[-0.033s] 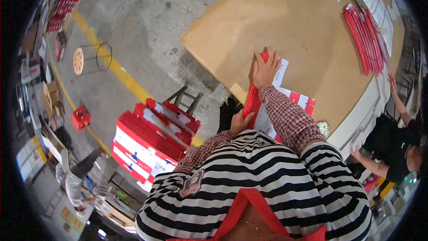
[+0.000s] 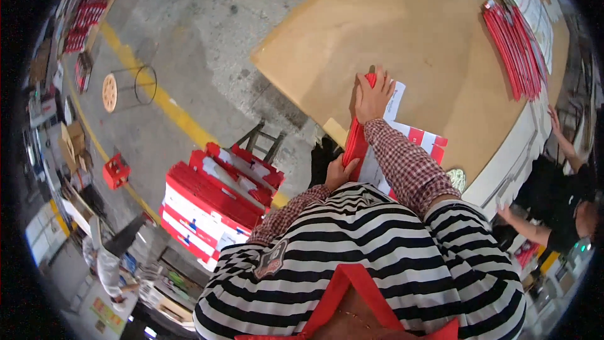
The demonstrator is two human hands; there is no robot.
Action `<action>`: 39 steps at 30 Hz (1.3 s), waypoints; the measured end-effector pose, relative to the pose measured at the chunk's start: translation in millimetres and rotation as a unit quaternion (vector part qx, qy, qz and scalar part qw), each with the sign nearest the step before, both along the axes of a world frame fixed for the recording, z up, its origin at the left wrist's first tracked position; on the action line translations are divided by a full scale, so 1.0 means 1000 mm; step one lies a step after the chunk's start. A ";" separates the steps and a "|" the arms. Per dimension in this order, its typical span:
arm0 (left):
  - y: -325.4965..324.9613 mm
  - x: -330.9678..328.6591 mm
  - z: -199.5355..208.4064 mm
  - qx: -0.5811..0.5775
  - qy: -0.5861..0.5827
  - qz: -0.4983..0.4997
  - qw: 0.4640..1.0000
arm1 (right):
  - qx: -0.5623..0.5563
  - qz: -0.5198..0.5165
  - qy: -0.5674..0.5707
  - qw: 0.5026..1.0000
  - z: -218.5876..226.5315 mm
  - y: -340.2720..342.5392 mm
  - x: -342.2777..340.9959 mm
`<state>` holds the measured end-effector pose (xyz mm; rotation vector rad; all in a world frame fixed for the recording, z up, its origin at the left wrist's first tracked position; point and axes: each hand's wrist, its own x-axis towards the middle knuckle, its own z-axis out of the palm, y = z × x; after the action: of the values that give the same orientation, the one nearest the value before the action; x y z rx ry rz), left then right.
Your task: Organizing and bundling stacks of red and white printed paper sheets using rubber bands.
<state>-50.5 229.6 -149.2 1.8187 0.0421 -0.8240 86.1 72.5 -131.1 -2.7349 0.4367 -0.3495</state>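
Note:
A narrow red folded carton [image 2: 356, 141] stands along the left side of a flat white-and-red printed carton blank [image 2: 434, 140] on the brown tabletop. At its near end, close to my body, my left hand [image 2: 340, 173] grips the red carton with the thumb on top. Over its far end lies my right hand [image 2: 373, 99], fingers bent round the red edge. My right forearm covers much of the printed blank, so how the two pieces join cannot be made out.
Behind on the brown table [image 2: 314, 44], a bundle of red folded cartons [image 2: 511, 50] lies at the far right. A co-worker [image 2: 553, 195] reaches in at the right. Left of me stands a stack of red-and-white cartons [image 2: 204, 211]. A stool [image 2: 111, 92] and red crate [image 2: 116, 171] are farther left.

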 end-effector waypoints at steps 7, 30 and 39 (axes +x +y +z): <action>0.004 -0.009 -0.012 0.011 0.032 -0.007 0.999 | 0.017 -0.020 -0.003 1.000 -0.005 0.004 -0.001; -0.014 0.031 0.004 -0.310 -0.299 -0.023 0.902 | 0.595 -0.046 -0.027 0.802 0.007 -0.186 -0.209; -0.016 0.018 -0.029 -0.232 -0.396 0.033 0.888 | 0.074 0.070 -0.325 0.940 0.209 -0.059 -0.214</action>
<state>-33.0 213.4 -177.9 1.5534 -0.5706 0.0200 -127.5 13.7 77.5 -2.3033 0.0798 -1.0801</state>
